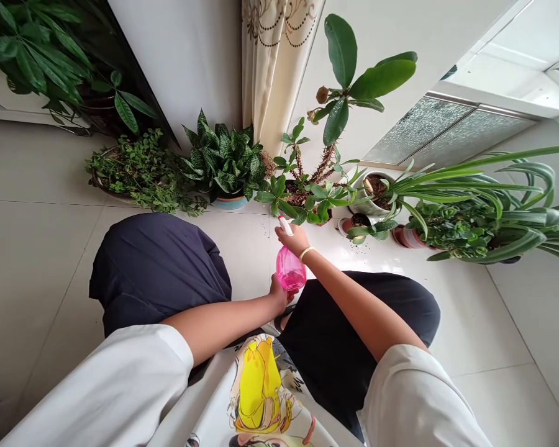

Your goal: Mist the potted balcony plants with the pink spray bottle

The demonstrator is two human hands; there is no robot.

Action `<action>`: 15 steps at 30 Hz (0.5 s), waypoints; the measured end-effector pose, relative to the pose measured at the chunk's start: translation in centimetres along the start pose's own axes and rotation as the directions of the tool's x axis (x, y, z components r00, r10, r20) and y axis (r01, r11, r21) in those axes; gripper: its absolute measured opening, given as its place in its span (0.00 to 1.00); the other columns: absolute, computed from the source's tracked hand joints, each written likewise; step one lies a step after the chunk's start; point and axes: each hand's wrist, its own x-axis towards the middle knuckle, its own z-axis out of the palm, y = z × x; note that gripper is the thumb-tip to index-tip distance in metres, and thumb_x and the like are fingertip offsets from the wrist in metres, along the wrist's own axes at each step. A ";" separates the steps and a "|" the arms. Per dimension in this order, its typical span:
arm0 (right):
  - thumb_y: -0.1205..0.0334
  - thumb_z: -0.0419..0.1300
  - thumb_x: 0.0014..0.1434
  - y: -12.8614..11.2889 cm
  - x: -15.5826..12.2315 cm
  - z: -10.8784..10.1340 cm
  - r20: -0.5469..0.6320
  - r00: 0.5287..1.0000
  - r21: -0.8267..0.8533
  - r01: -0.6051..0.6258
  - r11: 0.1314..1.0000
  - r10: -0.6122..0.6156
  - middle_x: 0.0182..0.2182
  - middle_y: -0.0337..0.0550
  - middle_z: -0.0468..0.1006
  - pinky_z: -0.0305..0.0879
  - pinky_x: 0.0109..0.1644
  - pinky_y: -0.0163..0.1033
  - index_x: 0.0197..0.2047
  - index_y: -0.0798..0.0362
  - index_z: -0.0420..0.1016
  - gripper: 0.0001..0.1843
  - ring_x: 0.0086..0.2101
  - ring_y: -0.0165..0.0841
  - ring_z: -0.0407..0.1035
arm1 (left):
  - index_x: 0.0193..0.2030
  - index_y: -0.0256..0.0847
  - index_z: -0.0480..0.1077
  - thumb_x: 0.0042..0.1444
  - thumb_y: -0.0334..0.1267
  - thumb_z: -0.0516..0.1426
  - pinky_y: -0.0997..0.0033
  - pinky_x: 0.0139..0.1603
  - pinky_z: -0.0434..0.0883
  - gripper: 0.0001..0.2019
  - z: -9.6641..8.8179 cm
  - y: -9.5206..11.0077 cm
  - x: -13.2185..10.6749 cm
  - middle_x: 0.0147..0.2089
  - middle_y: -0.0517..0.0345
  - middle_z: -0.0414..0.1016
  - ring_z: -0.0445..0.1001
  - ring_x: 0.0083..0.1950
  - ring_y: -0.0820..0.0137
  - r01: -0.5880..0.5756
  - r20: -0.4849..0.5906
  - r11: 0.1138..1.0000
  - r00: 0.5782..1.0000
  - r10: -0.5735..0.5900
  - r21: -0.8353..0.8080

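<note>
Between my knees I hold a pink see-through spray bottle (290, 268) with a white head and red nozzle tip. My right hand (294, 238) is wrapped round the spray head at the top, a pale bangle on its wrist. Under the bottle's base, my left hand (280, 294) supports it, its fingers partly hidden. The nozzle points away from me, toward a thorny potted plant (323, 164) with long green leaves and a spiny stem. Some drops show on one of its leaves.
Left of the thorny plant stand a snake plant (226, 158) in a striped pot and a leafy low plant (140, 171). To the right are a small brown pot (356, 221), a white pot (375, 192) and a long-leaved plant (451, 177). A curtain (268, 68) hangs behind.
</note>
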 end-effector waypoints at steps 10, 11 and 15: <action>0.47 0.54 0.60 0.5 -0.1 -0.9 -0.008 0.999 0.144 0.035 0.989 -0.034 0.26 0.39 0.70 0.59 0.33 0.41 0.29 0.49 0.63 0.15 0.26 0.33 0.64 | 0.48 0.37 0.71 0.65 0.51 0.41 0.73 0.28 0.63 0.24 0.9 0.5 -0.7 0.38 0.49 0.78 0.71 0.28 0.70 -0.032 0.000 0.999 0.999 0.032 0.019; 0.47 0.54 0.60 0.6 -0.2 -0.9 -0.002 0.999 0.147 0.032 0.989 -0.032 0.25 0.38 0.69 0.59 0.34 0.41 0.30 0.49 0.63 0.15 0.26 0.32 0.64 | 0.48 0.37 0.71 0.65 0.51 0.41 0.72 0.29 0.63 0.24 1.0 0.4 -0.7 0.38 0.49 0.78 0.72 0.28 0.69 -0.030 0.009 0.999 1.000 0.030 0.019; 0.49 0.54 0.60 1.1 -0.4 -1.1 0.007 0.999 0.148 0.034 0.988 -0.035 0.24 0.36 0.67 0.59 0.33 0.39 0.30 0.50 0.64 0.14 0.25 0.31 0.63 | 0.49 0.38 0.71 0.65 0.52 0.40 0.72 0.28 0.63 0.25 1.0 0.1 -0.5 0.37 0.49 0.78 0.72 0.28 0.68 0.004 0.047 1.000 0.999 -0.005 0.021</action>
